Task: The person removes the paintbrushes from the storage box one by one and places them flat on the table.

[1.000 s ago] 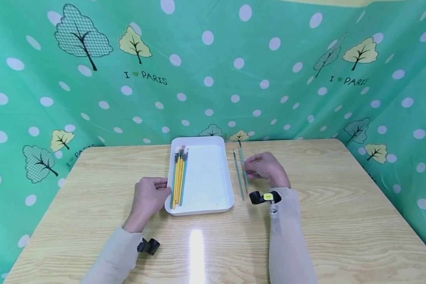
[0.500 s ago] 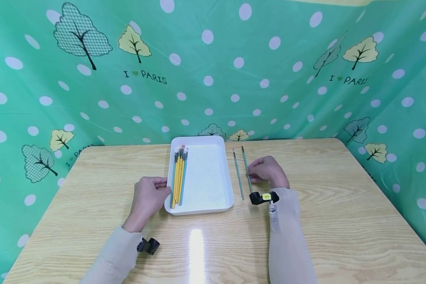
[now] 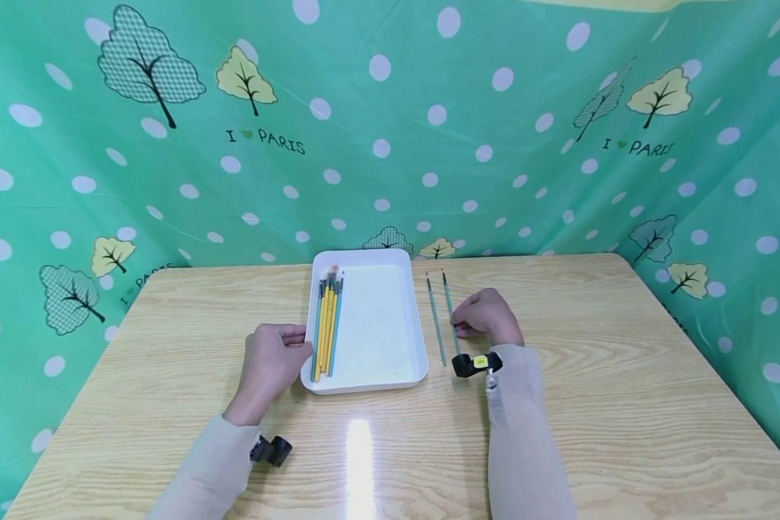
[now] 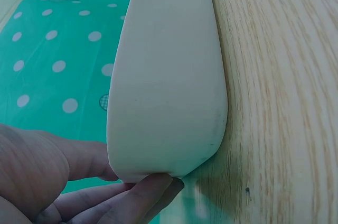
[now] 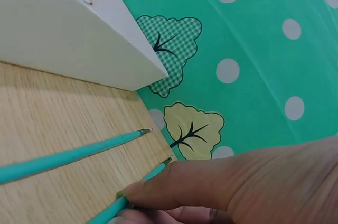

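Right hand pinches green brush right of white tray; second green brush lies between. My left hand holds white tray's left edge. I judge best: light pinch, both brushes roughly parallel, white tray steady.

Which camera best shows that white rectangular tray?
The head view: it shows nearly the whole white rectangular tray, including its inside with slim blue and yellow paintbrushes. The left wrist view shows mainly its outer wall; the right wrist view, only part of a side and the inside.
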